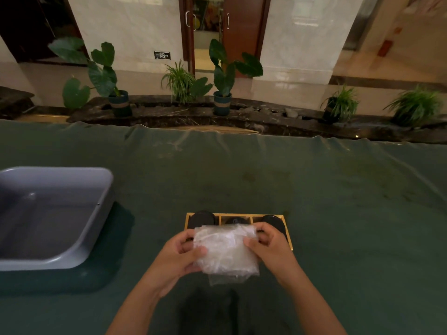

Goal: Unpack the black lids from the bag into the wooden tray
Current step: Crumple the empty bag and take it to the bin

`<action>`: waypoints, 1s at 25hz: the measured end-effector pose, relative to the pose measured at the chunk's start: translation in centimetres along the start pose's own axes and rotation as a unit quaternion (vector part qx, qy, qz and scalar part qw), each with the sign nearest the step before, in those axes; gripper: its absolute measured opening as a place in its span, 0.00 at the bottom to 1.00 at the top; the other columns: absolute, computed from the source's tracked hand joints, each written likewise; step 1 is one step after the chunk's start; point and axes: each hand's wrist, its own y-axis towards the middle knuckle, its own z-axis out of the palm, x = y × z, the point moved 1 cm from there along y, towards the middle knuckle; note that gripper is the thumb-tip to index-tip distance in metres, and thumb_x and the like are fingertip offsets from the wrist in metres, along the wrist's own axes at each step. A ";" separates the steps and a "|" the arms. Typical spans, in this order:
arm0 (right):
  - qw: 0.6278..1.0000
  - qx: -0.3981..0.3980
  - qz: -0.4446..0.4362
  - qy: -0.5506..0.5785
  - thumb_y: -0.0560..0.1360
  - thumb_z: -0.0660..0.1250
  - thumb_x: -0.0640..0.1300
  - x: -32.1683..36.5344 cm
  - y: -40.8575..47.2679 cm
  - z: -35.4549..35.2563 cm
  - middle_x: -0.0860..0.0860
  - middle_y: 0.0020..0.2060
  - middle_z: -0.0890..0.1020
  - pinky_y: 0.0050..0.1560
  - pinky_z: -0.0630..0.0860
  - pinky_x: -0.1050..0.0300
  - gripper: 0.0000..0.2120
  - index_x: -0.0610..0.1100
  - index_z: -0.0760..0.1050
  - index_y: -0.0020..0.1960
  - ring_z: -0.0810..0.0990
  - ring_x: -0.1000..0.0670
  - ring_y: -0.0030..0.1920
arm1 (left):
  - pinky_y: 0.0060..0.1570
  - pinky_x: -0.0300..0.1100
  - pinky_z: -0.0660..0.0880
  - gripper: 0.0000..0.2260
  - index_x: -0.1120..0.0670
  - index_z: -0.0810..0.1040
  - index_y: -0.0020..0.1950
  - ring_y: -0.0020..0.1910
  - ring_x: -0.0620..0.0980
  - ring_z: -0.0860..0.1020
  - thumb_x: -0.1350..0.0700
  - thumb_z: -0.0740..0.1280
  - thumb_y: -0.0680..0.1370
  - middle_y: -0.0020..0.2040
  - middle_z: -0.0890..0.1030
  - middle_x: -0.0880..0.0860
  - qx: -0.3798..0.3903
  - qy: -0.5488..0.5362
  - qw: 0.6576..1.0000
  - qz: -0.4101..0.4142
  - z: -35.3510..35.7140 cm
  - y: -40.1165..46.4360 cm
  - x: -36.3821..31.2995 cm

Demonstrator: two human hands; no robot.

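Left hand and right hand both grip a crumpled clear bag above the wooden tray. Black lids sit in its three compartments. A grey tub on the surface looks empty.

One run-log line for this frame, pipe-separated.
left hand: holds clear bag | right hand: holds bag | black lids: in all three visible wooden tray compartments | bag held above tray's near side | grey tub: left

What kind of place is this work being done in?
Probably a lobby or hall of a public building, not a workshop. Glossy pale stone walls, a glass double door in a wooden frame, an exit sign low on the wall, and potted plants along a dark stone border suggest this.
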 end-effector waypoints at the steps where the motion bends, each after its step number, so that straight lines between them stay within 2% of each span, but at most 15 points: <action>1: 1.000 -0.013 0.008 0.015 0.72 0.69 0.38 -0.2 -0.2 -0.3 0.49 0.42 0.86 0.38 0.81 0.55 0.07 0.46 0.76 0.49 0.85 0.49 0.44 | 0.39 0.46 0.81 0.20 0.56 0.77 0.56 0.50 0.59 0.82 0.59 0.74 0.65 0.50 0.84 0.58 0.010 0.003 1.000 -0.007 0.2 0.1 0.1; 3: 0.998 -0.023 0.021 0.046 0.72 0.69 0.37 -0.4 -0.9 -1.2 0.49 0.41 0.86 0.36 0.80 0.55 0.08 0.46 0.76 0.48 0.85 0.48 0.43 | 0.39 0.45 0.81 0.19 0.57 0.77 0.56 0.48 0.58 0.83 0.60 0.73 0.65 0.49 0.85 0.58 0.022 0.016 1.000 -0.013 0.6 0.7 0.1; 6: 0.994 -0.017 0.047 0.100 0.71 0.69 0.35 -1.1 -3.0 -3.6 0.48 0.39 0.86 0.34 0.80 0.56 0.09 0.46 0.77 0.49 0.84 0.49 0.39 | 0.35 0.42 0.80 0.16 0.58 0.77 0.54 0.40 0.52 0.83 0.62 0.71 0.68 0.41 0.85 0.54 0.056 0.038 0.997 -0.032 2.1 2.3 0.5; 9: 0.990 -0.047 0.060 0.118 0.70 0.68 0.31 -2.1 -6.6 -6.9 0.46 0.39 0.84 0.35 0.81 0.56 0.14 0.48 0.79 0.48 0.82 0.50 0.37 | 0.35 0.41 0.80 0.14 0.57 0.78 0.54 0.39 0.49 0.83 0.64 0.70 0.69 0.40 0.85 0.53 0.115 0.059 0.989 -0.069 5.4 4.0 2.2; 13: 0.972 -0.179 0.074 0.132 0.70 0.67 0.28 -4.4 -13.3 -12.0 0.49 0.36 0.85 0.34 0.81 0.56 0.14 0.46 0.78 0.49 0.84 0.50 0.37 | 0.37 0.43 0.80 0.14 0.55 0.79 0.54 0.43 0.49 0.83 0.63 0.71 0.69 0.45 0.84 0.53 0.216 0.079 0.965 -0.128 12.9 4.9 5.4; 16: 0.951 -0.253 0.089 0.152 0.71 0.65 0.26 -6.5 -18.6 -16.0 0.51 0.32 0.83 0.31 0.80 0.59 0.13 0.42 0.76 0.49 0.83 0.52 0.33 | 0.41 0.45 0.81 0.16 0.55 0.77 0.57 0.47 0.51 0.82 0.65 0.69 0.71 0.50 0.83 0.53 0.277 0.090 0.941 -0.170 19.2 4.0 8.1; 18: 0.942 -0.282 0.096 0.153 0.71 0.64 0.26 -7.9 -22.0 -18.7 0.47 0.35 0.80 0.32 0.80 0.59 0.13 0.39 0.74 0.51 0.80 0.52 0.32 | 0.42 0.46 0.81 0.16 0.55 0.76 0.57 0.49 0.52 0.82 0.66 0.69 0.71 0.51 0.83 0.54 0.305 0.103 0.929 -0.184 23.3 3.1 10.1; 21: 0.935 -0.306 0.103 0.148 0.72 0.64 0.27 -10.3 -27.1 -23.6 0.42 0.42 0.79 0.36 0.81 0.56 0.13 0.39 0.74 0.53 0.79 0.47 0.37 | 0.39 0.44 0.81 0.14 0.55 0.76 0.55 0.44 0.50 0.83 0.67 0.68 0.72 0.46 0.84 0.52 0.324 0.123 0.919 -0.190 30.0 1.6 14.0; 25: 0.930 -0.317 0.116 0.146 0.71 0.64 0.26 -13.5 -33.1 -32.0 0.42 0.43 0.80 0.36 0.82 0.54 0.14 0.42 0.77 0.49 0.81 0.47 0.38 | 0.35 0.42 0.81 0.13 0.56 0.76 0.55 0.36 0.46 0.81 0.66 0.67 0.73 0.41 0.83 0.50 0.319 0.131 0.920 -0.189 39.4 -0.7 20.2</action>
